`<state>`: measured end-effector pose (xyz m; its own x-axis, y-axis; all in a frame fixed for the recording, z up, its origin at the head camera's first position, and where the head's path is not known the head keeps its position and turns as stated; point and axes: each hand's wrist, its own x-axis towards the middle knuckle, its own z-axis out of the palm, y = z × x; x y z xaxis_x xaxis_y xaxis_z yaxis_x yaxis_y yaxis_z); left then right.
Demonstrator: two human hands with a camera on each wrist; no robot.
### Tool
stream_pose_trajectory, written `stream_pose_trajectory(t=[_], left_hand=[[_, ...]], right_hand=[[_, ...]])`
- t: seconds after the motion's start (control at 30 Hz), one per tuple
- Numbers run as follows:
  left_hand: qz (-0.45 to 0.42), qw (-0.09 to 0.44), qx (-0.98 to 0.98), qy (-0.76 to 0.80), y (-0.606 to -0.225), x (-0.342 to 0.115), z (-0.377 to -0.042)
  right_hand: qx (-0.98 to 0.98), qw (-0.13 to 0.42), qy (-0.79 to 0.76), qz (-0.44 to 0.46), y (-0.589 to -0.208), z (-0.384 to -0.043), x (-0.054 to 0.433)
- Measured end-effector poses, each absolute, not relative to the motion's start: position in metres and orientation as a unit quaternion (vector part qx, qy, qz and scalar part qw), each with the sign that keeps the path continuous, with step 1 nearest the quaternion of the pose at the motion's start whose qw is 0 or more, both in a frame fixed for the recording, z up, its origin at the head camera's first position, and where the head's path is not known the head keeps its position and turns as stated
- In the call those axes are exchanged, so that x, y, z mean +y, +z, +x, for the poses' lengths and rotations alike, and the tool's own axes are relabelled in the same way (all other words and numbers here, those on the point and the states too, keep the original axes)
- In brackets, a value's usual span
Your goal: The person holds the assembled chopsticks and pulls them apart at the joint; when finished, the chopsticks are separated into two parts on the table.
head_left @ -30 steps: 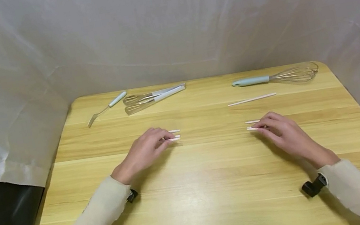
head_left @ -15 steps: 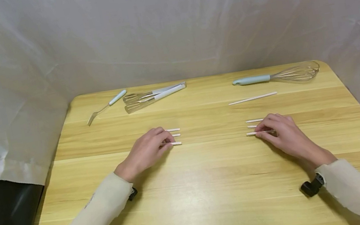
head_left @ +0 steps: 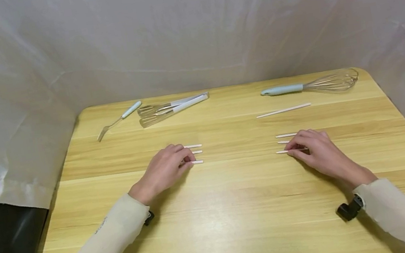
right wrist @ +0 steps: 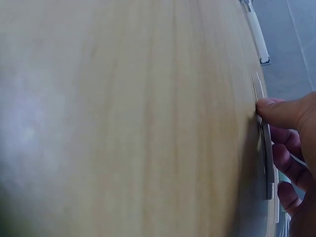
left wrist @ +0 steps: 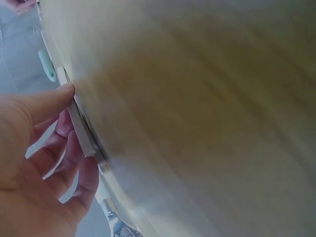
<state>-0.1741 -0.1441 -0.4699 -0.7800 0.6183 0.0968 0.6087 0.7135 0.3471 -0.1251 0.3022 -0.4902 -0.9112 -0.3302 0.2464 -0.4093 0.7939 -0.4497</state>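
My left hand (head_left: 165,168) pinches the nearest of three white chopsticks on the left side of the table; the tip of this chopstick (head_left: 199,162) sticks out past the fingertips. In the left wrist view, thumb and fingers grip its squared shaft (left wrist: 81,127). Opposite, my right hand (head_left: 315,149) pinches the nearest chopstick (head_left: 281,152) of another group of three. The right wrist view shows the thumb (right wrist: 276,112) against that thin shaft. Behind each held piece lie two more, among them a left chopstick (head_left: 194,146) and a right chopstick (head_left: 285,135), partly hidden by the hands.
A single chopstick (head_left: 283,110) lies farther back on the right, before a whisk (head_left: 283,90) with a pale blue handle. At the back left are metal tongs (head_left: 190,103) with white handles and a fork (head_left: 131,109). Grey cloth (head_left: 185,30) hangs around the wooden table (head_left: 218,214).
Both nearest chopsticks have shifted toward the person, widening the gap to the middle ones. Each hand keeps its pinch and has barely moved in the last half second.
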Motion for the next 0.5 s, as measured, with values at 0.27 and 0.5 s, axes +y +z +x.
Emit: stream_pose_trajectory(t=[0.27,0.5], left_hand=[[0.324,-0.002,0.931,0.166,-0.4686,-0.1410,-0.1732],[0.319,-0.007,0.934,0.161,-0.4690,-0.1415,-0.1726]], right_hand=[[-0.945,0.072,0.251,0.195,-0.4900,-0.1253,0.3021],[-0.939,0.069,0.271,0.201,-0.4857,-0.1308,0.3029]])
